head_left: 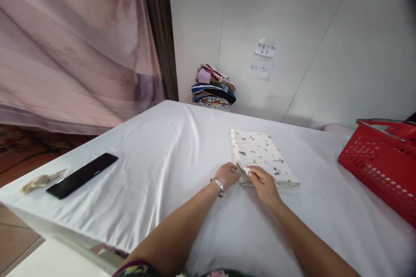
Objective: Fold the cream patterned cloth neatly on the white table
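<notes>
A folded white cloth (260,151) with small scattered prints lies on the white-covered table. My right hand (264,184) pinches its near left corner between thumb and fingers, and the upper layers are lifted a little there. Right beside it, my left hand (228,175), with a bracelet on the wrist, has its fingers curled on the lower layers at the same corner. The tips of the left fingers are partly hidden against the fabric.
A red plastic basket (383,160) stands at the right. On the left of the table (139,173) lie a black phone-like slab (82,175) and a pale bundle of string or fabric (40,180). A stack of folded textiles (213,88) sits beyond the far edge, by the wall.
</notes>
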Available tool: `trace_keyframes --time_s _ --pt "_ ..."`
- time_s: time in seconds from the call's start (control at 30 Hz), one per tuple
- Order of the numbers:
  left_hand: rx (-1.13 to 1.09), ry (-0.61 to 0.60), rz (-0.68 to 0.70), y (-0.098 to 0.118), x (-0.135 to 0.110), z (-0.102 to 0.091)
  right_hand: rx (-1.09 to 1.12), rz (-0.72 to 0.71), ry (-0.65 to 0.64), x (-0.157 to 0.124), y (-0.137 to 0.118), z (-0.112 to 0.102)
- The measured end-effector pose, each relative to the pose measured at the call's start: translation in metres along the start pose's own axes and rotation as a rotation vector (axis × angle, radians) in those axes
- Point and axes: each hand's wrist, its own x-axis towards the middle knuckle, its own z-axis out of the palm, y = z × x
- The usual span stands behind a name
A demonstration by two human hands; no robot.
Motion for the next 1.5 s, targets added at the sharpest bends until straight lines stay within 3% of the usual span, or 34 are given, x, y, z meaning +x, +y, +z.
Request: trace_keyframes --time_s 0.47,0.6,0.73,0.87,0.93,1.1,1.3,1.5 --pt "-0.24 -0.028 -0.071 0.005 0.002 0.003 -0.162 -0.108 -0.038 -0.005 0.012 0.013" --pt "-0.29 -0.084 -0.113 0.007 0.0 -0.001 -0.201 -0.174 -0.064 -0.008 0.013 0.014" --pt "-0.316 -0.097 -0.127 0.006 -0.001 0.0 -0.207 -0.211 -0.135 -0.009 0.006 0.009" --pt "-0.257 -0.041 -0.075 0.001 0.001 0.007 -0.157 -0.107 -0.328 -0.001 -0.003 -0.009" --pt "-0.229 -0.048 -0.067 -0.001 0.002 0.01 -0.121 -0.03 -0.391 0.013 -0.005 -0.022" --pt "-0.19 -0.055 -0.061 -0.001 0.001 0.011 -0.202 0.096 -0.284 0.084 0.008 -0.032" --pt "-0.186 -0.045 -0.048 0.001 -0.002 0.011 -0.337 0.19 -0.174 0.172 0.034 0.001" --pt "-0.052 0.006 0.013 -0.003 0.002 0.011 -0.425 0.309 -0.21 0.22 0.053 0.035"
